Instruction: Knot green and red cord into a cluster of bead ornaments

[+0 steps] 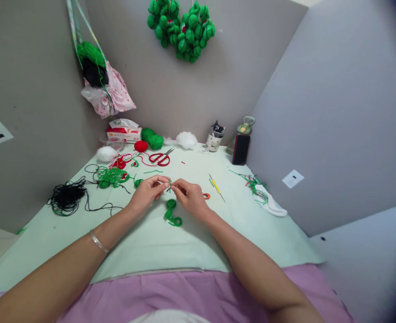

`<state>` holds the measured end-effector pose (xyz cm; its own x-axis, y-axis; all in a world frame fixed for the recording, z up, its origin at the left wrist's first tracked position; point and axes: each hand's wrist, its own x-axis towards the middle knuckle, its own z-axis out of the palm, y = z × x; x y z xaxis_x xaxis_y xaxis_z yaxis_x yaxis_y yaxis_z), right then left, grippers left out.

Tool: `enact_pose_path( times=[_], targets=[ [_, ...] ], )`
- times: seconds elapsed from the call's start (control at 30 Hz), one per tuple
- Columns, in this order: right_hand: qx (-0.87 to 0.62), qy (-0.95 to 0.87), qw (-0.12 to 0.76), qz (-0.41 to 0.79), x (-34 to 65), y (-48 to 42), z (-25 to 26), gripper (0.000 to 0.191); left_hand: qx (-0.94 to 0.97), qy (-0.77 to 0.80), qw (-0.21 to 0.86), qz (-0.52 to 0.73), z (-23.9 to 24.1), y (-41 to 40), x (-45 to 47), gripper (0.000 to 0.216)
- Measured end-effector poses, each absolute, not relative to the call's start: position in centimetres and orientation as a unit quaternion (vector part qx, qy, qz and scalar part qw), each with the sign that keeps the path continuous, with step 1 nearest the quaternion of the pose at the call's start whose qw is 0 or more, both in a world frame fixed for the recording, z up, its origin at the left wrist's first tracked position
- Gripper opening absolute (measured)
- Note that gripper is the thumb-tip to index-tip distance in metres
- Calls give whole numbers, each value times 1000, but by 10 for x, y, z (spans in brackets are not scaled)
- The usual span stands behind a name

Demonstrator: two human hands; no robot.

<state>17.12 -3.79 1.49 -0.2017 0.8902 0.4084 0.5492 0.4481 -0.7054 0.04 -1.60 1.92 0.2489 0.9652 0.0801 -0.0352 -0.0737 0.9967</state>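
Over the middle of the table, my left hand (pixel 148 192) and my right hand (pixel 191 197) meet with pinched fingertips. Between them is a small bit of green yarn (pixel 170 183) with dark ends; its exact shape is too small to make out. Just below lies a green crocheted piece (pixel 169 214) with a round ball at the top and a curled end, on the pale green tabletop. A green crocheted ball (pixel 138 183) sits beside my left hand. An orange ring-shaped item (pixel 206 196) is partly hidden behind my right hand, and a yellow-handled crochet hook (pixel 216 186) lies farther right.
Black yarn (pixel 68 196), tangled green yarn (pixel 113 176) and a red yarn ball (pixel 141 146) are on the left. Red-handled scissors (pixel 160 158), white stuffing (pixel 187 140), a pen cup (pixel 215 138) and a phone (pixel 241 150) stand or lie toward the back. Yarn scraps (pixel 257 186) lie right.
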Motion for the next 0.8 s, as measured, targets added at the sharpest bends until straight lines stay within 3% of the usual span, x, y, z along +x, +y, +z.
enact_pose_path(
  times=[0.23, 0.8],
  targets=[
    [-517, -731, 399, 195, 176, -32, 11, 18, 554, 412, 562, 456, 21, -17, 1, 16],
    [-508, -612, 486, 364, 176, -24, 17, 18, 460, 313, 691, 461, 24, -16, -4, 18]
  ],
)
